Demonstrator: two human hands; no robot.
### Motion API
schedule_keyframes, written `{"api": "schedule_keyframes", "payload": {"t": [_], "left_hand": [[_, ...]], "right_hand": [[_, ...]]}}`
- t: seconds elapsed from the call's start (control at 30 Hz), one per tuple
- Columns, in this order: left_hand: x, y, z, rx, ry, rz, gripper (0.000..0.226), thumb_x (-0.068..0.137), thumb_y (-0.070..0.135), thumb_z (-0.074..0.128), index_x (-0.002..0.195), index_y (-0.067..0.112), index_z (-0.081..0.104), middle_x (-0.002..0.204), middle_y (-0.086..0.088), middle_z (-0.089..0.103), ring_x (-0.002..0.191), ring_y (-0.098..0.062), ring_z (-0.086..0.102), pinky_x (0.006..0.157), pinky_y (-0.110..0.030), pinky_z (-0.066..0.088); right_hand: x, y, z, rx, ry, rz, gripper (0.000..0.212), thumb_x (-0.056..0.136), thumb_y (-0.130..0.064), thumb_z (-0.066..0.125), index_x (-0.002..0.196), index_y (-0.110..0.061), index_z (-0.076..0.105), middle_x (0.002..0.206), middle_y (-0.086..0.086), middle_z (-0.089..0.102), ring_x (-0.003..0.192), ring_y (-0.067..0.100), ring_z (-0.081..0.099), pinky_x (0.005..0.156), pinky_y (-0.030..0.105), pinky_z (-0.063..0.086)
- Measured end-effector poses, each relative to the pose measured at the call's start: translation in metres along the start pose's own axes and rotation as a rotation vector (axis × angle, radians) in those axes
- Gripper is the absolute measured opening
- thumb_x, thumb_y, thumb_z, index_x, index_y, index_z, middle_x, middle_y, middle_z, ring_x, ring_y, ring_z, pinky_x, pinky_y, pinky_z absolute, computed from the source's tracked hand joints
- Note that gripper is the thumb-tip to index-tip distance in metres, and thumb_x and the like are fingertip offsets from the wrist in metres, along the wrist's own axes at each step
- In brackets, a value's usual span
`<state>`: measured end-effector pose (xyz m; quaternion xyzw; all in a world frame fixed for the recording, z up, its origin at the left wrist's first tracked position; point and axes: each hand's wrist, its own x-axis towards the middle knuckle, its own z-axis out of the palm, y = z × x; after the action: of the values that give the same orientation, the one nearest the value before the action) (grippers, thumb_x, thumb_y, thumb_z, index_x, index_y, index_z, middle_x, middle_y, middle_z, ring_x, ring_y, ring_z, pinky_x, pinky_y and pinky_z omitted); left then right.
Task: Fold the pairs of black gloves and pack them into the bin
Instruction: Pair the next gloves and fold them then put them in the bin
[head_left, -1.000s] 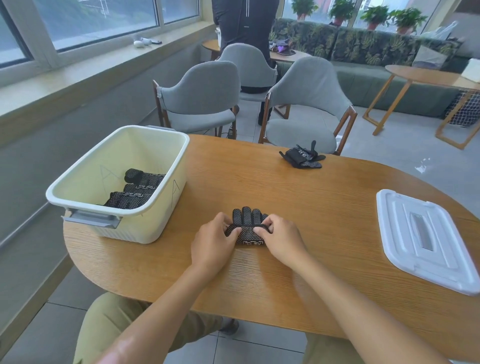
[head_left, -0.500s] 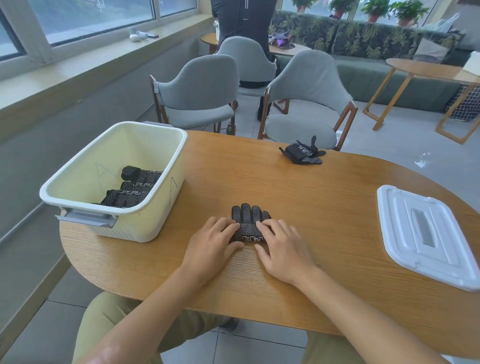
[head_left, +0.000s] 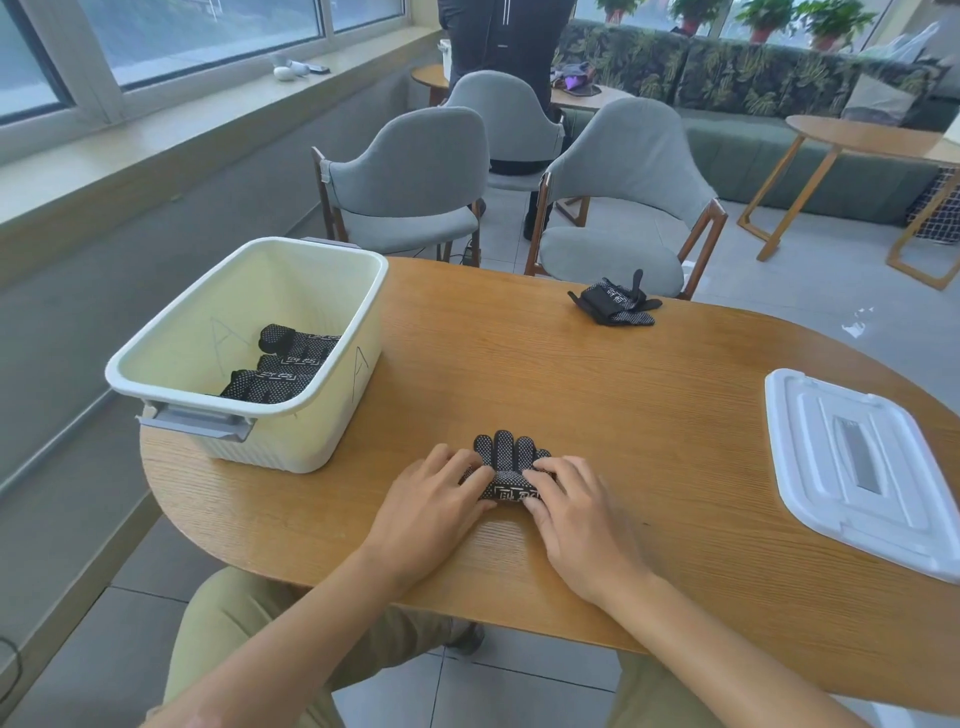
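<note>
A folded pair of black dotted gloves (head_left: 505, 462) lies on the wooden table (head_left: 623, 415) near its front edge, fingers pointing away from me. My left hand (head_left: 434, 501) presses on its left side with straight fingers, and my right hand (head_left: 576, 512) presses on its right side the same way. At the left stands a cream bin (head_left: 244, 358) with folded black gloves (head_left: 280, 371) inside. Another pair of black gloves (head_left: 615, 304) lies loose at the table's far edge.
A white bin lid (head_left: 857, 462) lies flat at the table's right. Grey chairs (head_left: 623, 208) stand behind the table, and a person in dark clothes stands further back. A window ledge runs along the left.
My hands went from pinching the glove pair with curled fingers to lying flat on its two sides. The pair stays in place.
</note>
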<state>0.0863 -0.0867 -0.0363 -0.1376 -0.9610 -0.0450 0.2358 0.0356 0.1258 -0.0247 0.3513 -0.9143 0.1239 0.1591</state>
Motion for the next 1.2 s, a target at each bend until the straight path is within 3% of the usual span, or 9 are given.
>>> {"api": "schedule_keyframes", "payload": {"t": [0.13,0.23,0.37,0.53,0.6,0.7,0.83,0.97,1.2], "left_hand": [[-0.007,0.003,-0.002,-0.012,-0.030,0.002,0.027,0.097,0.043,0.057,0.111,0.021,0.063,0.112,0.006,0.063,0.098,-0.018,0.058,0.070,-0.034,0.054],[0.000,0.006,-0.003,-0.086,-0.061,-0.098,0.029,0.099,0.044,0.050,0.111,0.021,0.063,0.105,0.007,0.065,0.096,-0.019,0.058,0.070,-0.036,0.054],[0.015,0.007,-0.014,-0.282,-0.136,-0.322,0.037,0.098,0.055,0.046,0.120,0.027,0.056,0.106,0.012,0.066,0.103,-0.012,0.055,0.071,-0.035,0.053],[0.040,-0.006,-0.017,-0.444,-0.209,-0.492,0.032,0.093,0.058,0.057,0.109,0.030,0.058,0.091,0.008,0.067,0.085,-0.015,0.060,0.070,-0.036,0.051],[0.050,-0.011,-0.015,-0.458,-0.255,-0.506,0.029,0.093,0.054,0.061,0.102,0.027,0.061,0.083,0.006,0.067,0.078,-0.018,0.060,0.065,-0.033,0.047],[0.063,-0.018,-0.012,-0.406,-0.299,-0.469,0.029,0.091,0.051,0.064,0.101,0.024,0.066,0.088,0.004,0.061,0.084,-0.019,0.059,0.069,-0.034,0.046],[0.077,-0.027,-0.011,-0.408,-0.411,-0.424,0.035,0.091,0.047,0.067,0.113,0.020,0.067,0.105,0.001,0.062,0.099,-0.018,0.058,0.085,-0.036,0.049],[0.091,-0.034,-0.013,-0.478,-0.555,-0.372,0.040,0.091,0.038,0.071,0.122,0.015,0.065,0.117,-0.003,0.064,0.111,-0.019,0.058,0.095,-0.034,0.047],[0.115,-0.030,-0.013,-0.434,-0.729,-0.360,0.040,0.092,0.029,0.071,0.127,0.012,0.060,0.125,-0.007,0.061,0.116,-0.024,0.056,0.095,-0.034,0.046]], "right_hand": [[-0.009,-0.004,0.001,0.047,-0.069,0.006,0.042,0.095,-0.036,0.053,0.130,-0.014,0.059,0.125,-0.005,0.058,0.118,0.016,0.051,0.097,0.031,0.046],[-0.001,-0.003,0.000,0.123,-0.079,0.072,0.041,0.091,-0.034,0.066,0.127,-0.015,0.060,0.118,-0.004,0.062,0.110,0.016,0.056,0.091,0.029,0.048],[0.020,-0.001,-0.013,0.254,-0.175,0.215,0.032,0.097,-0.043,0.055,0.124,-0.026,0.053,0.107,-0.005,0.061,0.099,0.014,0.056,0.076,0.027,0.042],[0.047,0.008,-0.020,0.379,-0.303,0.355,0.023,0.095,-0.046,0.056,0.112,-0.030,0.052,0.100,-0.008,0.064,0.089,0.015,0.058,0.075,0.033,0.046],[0.056,0.011,-0.022,0.403,-0.350,0.392,0.019,0.094,-0.045,0.058,0.106,-0.031,0.054,0.093,-0.008,0.066,0.082,0.014,0.059,0.071,0.032,0.047],[0.068,0.012,-0.022,0.394,-0.378,0.435,0.017,0.091,-0.043,0.063,0.099,-0.029,0.058,0.092,-0.007,0.064,0.080,0.013,0.058,0.063,0.028,0.040],[0.078,0.011,-0.017,0.345,-0.401,0.475,0.032,0.089,-0.042,0.066,0.115,-0.025,0.057,0.114,-0.006,0.051,0.107,0.014,0.052,0.084,0.030,0.041],[0.090,0.013,-0.017,0.329,-0.497,0.472,0.041,0.090,-0.038,0.067,0.126,-0.024,0.054,0.125,-0.004,0.050,0.120,0.016,0.048,0.099,0.033,0.043],[0.115,0.013,-0.014,0.358,-0.658,0.422,0.040,0.088,-0.021,0.071,0.125,-0.024,0.056,0.128,0.000,0.053,0.112,0.016,0.053,0.091,0.027,0.043]]}}
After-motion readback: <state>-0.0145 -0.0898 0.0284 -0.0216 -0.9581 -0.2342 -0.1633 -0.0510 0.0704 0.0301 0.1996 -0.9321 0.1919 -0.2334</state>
